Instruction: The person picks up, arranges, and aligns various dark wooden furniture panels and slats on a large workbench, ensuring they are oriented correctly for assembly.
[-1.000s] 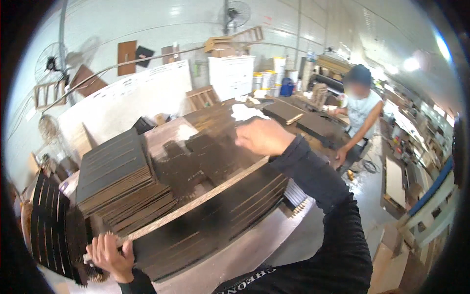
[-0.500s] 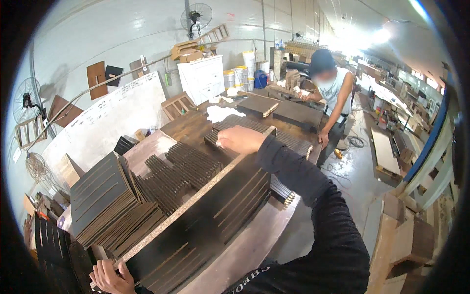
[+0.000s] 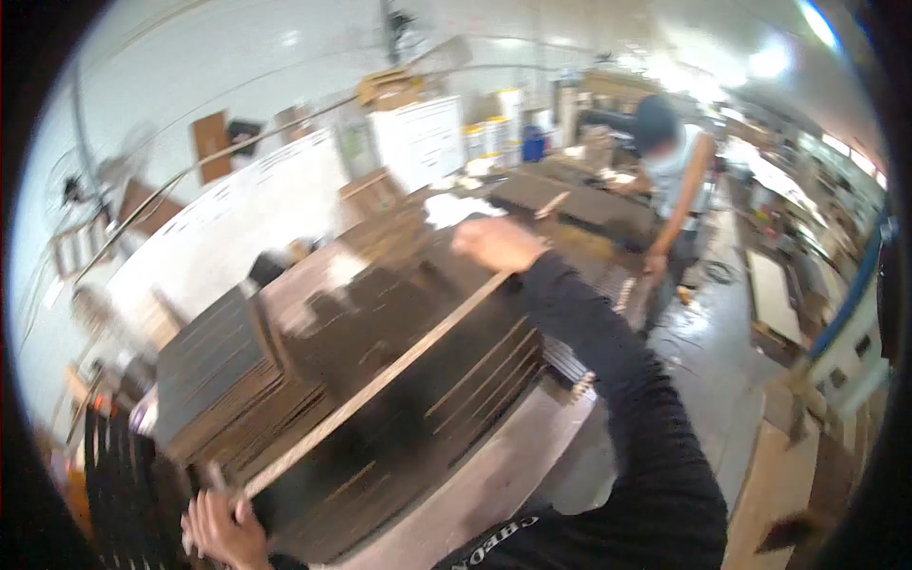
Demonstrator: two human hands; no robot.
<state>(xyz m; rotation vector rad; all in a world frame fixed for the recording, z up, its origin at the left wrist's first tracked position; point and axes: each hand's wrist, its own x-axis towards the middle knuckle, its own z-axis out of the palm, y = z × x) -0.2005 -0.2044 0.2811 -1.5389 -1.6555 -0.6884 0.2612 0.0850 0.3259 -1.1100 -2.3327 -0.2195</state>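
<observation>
A long dark board [image 3: 399, 423] with pale grooves in its face stands tilted on its long side in front of me, its raw light-brown edge uppermost. At the lower left, the fingers of my left hand [image 3: 225, 534] wrap round the near end of that edge. My right hand [image 3: 501, 245], arm stretched forward, grips the far end with its fingers bent over. Just behind the board lie rows of dark narrow strips [image 3: 380, 299], smeared by motion. Beside them, on the left, a stack of dark grooved panels [image 3: 214, 342] leans at an angle.
A co-worker [image 3: 679, 176] stands at the far right of the worktable, near dark boards [image 3: 579, 204] lying flat. A white crumpled cloth [image 3: 461, 209] rests beyond my right hand. Stacked wood pieces [image 3: 774, 456] stand at the lower right. A whiteboard [image 3: 237, 223] leans on the wall.
The whole scene has shifted a little to the right and blurred. Both hands keep their hold on the board, which looks much the same in position.
</observation>
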